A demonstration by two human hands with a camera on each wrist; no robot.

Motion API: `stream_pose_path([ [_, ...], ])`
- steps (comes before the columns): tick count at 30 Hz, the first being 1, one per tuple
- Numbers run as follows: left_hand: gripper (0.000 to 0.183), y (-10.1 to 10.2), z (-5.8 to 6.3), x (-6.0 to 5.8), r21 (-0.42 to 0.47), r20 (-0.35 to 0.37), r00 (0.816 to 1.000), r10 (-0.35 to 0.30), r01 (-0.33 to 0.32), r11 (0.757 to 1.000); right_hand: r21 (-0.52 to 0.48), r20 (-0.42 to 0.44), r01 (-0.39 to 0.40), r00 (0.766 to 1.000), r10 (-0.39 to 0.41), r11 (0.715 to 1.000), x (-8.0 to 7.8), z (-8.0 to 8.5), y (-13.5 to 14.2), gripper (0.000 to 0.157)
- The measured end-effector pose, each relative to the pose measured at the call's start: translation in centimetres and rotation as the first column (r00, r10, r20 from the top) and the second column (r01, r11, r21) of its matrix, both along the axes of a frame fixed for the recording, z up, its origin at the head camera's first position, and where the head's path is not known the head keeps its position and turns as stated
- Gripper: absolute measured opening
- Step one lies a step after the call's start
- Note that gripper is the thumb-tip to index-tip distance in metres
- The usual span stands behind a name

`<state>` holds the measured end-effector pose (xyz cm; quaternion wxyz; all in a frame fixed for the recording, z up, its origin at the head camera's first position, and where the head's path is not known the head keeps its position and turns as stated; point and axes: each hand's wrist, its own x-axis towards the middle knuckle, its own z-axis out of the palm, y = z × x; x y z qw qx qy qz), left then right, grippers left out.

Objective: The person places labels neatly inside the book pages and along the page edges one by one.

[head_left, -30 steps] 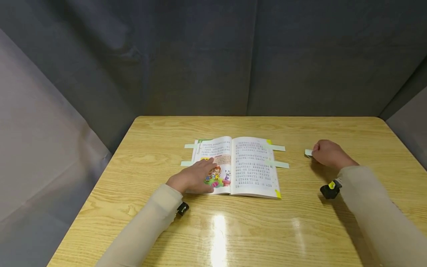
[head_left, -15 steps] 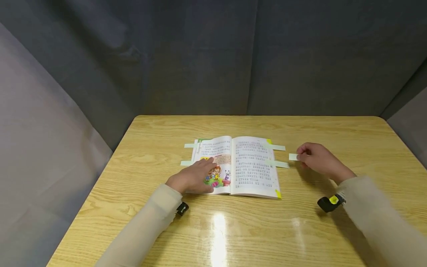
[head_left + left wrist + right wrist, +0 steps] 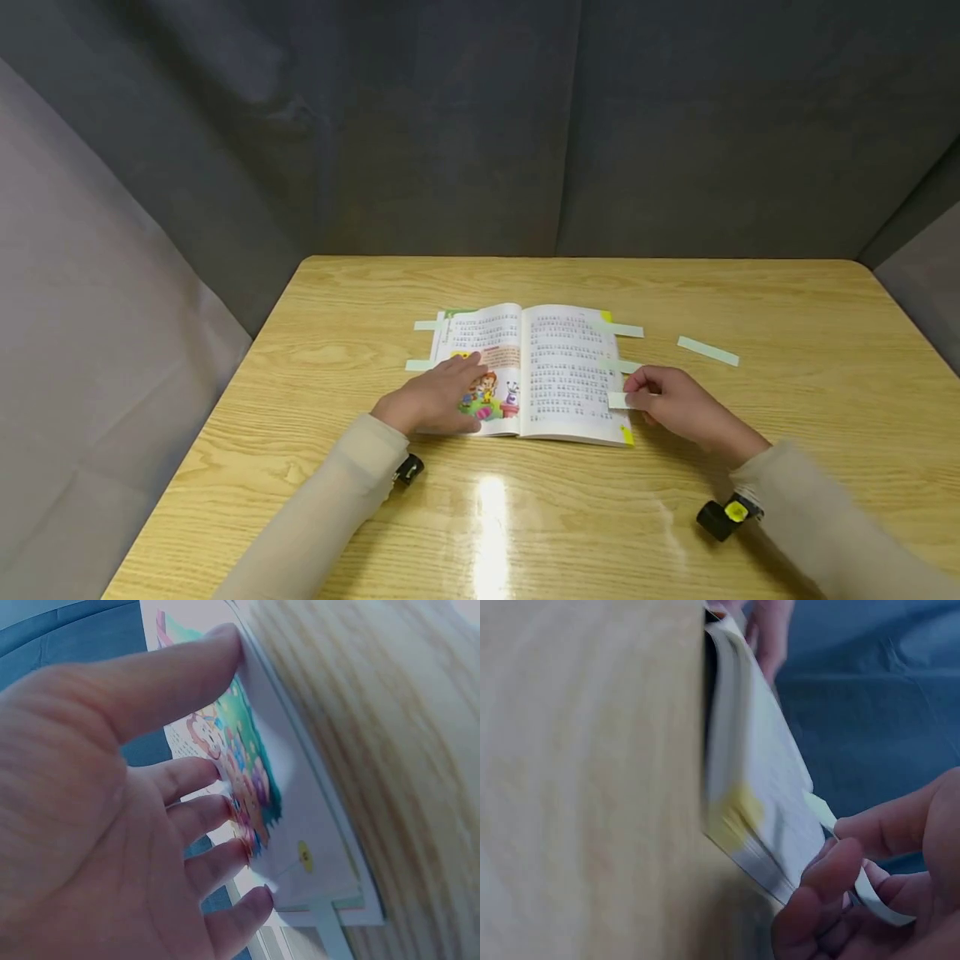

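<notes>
An open book (image 3: 570,375) with printed text and a cartoon picture lies on the table. My left hand (image 3: 438,396) rests on its left page, fingers spread over the picture; in the left wrist view the fingertips and thumb (image 3: 180,682) press the page. My right hand (image 3: 678,408) pinches a pale green paper strip (image 3: 618,401) between thumb and forefinger. The strip's free end overlaps the right page's outer edge. In the right wrist view the strip (image 3: 874,896) curves back through the fingers beside the book's page edges (image 3: 735,825).
Two pale strips stick out from the book's right side, the upper strip (image 3: 628,331) above the lower strip (image 3: 621,366). Two more show at the left side (image 3: 420,366). A loose strip (image 3: 708,351) lies on the wooden table (image 3: 600,517). Dark cloth (image 3: 450,150) hangs behind.
My right hand has moved left and toward me with the pinched strip, reaching the book's right edge. A loose strip it covered earlier now shows on the table. The left hand stays put.
</notes>
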<state>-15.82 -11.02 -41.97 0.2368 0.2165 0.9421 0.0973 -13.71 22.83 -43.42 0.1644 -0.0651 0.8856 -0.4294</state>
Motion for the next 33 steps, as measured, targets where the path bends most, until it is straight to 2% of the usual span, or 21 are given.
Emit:
stream_pose_path([
  [3, 0.082, 0.1, 0.0, -0.1, -0.005, -0.006, 1.000, -0.002, 0.002, 1.000, -0.023, 0.025, 0.005, 1.000, -0.005, 1.000, 0.6, -0.6, -0.5, 0.014],
  [9, 0.082, 0.1, 0.0, -0.1, -0.005, -0.009, 1.000, 0.003, -0.003, 1.000, -0.011, 0.012, 0.017, 1.000, -0.017, 1.000, 1.0, -1.3, -0.8, 0.013],
  [18, 0.082, 0.0, 0.1, 0.0, 0.002, -0.020, 1.000, -0.005, 0.005, 1.000, 0.096, -0.061, -0.015, 0.998, 0.021, 0.995, 1.0, -1.4, -1.2, 0.012],
  [27, 0.082, -0.1, 0.0, 0.0, 0.012, -0.015, 1.000, -0.006, 0.006, 1.000, 0.108, -0.028, -0.009, 1.000, 0.012, 0.994, 0.9, -1.3, -1.4, 0.010],
  [33, 0.082, -0.1, -0.2, -0.1, 0.014, -0.013, 1.000, 0.001, -0.001, 1.000, 0.133, -0.041, -0.031, 0.998, 0.036, 0.991, 0.9, -1.3, -1.4, 0.010],
])
